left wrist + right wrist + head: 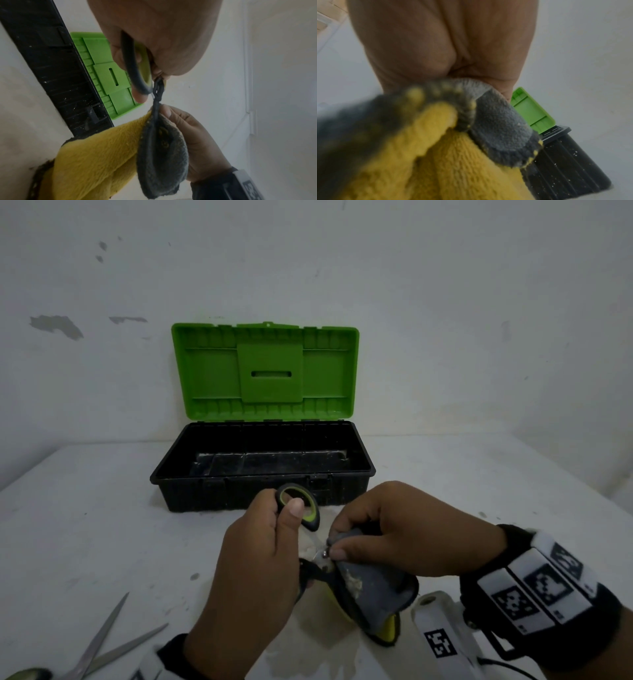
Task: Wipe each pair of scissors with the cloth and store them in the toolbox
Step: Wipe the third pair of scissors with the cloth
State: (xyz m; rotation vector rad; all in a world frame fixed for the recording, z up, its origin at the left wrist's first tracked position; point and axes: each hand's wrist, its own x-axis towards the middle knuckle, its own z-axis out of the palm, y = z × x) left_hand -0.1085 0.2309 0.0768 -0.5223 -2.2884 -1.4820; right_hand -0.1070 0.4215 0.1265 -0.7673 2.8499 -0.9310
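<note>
Left hand grips scissors, right hand pinches cloth over blades: mid-wipe; next I'd box them in toolbox.

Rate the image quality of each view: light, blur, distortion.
Head view: dim, even light, sharp on the toolbox, table edges bowed by the wide lens. Left wrist view: dull, the left hand looms large, the cloth fairly crisp. Right wrist view: the cloth's near fold is smeared out of focus, the right hand soft.
</note>
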